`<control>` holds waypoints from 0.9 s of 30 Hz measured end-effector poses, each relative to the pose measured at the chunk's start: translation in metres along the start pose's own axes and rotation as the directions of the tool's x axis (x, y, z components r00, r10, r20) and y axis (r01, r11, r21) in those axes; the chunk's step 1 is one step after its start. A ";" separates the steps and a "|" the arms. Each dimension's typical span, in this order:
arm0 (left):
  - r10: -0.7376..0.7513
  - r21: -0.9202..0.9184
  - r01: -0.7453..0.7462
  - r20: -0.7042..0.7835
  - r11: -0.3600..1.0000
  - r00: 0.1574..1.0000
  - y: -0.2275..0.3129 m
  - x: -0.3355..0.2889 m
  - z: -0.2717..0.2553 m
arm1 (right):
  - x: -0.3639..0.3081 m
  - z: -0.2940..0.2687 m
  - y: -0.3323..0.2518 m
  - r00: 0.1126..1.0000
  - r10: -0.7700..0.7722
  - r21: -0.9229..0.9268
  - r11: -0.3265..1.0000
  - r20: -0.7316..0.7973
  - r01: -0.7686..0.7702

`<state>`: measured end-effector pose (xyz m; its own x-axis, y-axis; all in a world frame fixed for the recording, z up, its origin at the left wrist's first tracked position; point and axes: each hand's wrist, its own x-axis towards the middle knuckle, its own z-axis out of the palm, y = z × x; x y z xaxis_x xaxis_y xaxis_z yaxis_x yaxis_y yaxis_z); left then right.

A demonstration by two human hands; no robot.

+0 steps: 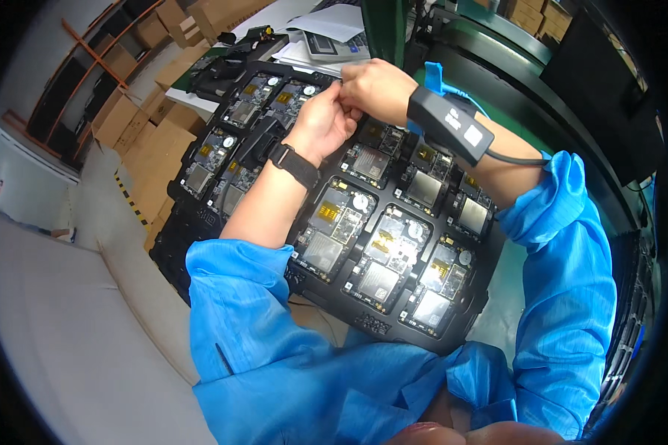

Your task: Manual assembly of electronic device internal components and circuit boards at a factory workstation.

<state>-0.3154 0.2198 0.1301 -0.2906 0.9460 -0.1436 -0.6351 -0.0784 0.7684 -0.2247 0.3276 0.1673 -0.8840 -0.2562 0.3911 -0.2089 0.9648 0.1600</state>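
Observation:
A black moulded tray [364,322] lies in front of me, its pockets filled with several small circuit boards [393,252] with metal shields and gold contacts. My left hand [321,119] and my right hand [375,85] meet above the tray's far side, fingertips pinched together on something too small to make out. The left wrist wears a black watch [293,163]. The right wrist carries a black device on a blue strap [449,122] with a cable. Both arms are in blue sleeves.
A second black tray of boards [223,156] lies further left. Papers and a calculator [334,44] lie beyond the trays. Cardboard boxes [126,119] stand stacked at the left, and a dark green machine frame [497,67] stands at the right.

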 end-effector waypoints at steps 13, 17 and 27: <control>0.107 0.363 -0.063 -0.100 0.929 0.989 0.072 -0.025 -0.032 | -0.061 -0.053 -0.067 0.895 0.183 -0.195 0.975 0.408 -0.111; 0.379 0.934 -0.113 -0.026 0.340 0.925 0.073 0.029 -0.069 | -0.108 -0.115 -0.117 0.931 0.113 -0.185 0.981 0.347 -0.050; 0.399 0.867 0.093 0.128 -0.490 0.908 0.048 0.052 -0.089 | -0.157 -0.204 -0.158 0.879 0.377 -0.204 0.922 0.293 -0.328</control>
<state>-0.4249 0.2371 0.1037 -0.4254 0.8681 0.2558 0.9046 0.3990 0.1502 0.0326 0.2034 0.2654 -0.9780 0.1561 0.1383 0.1824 0.9618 0.2043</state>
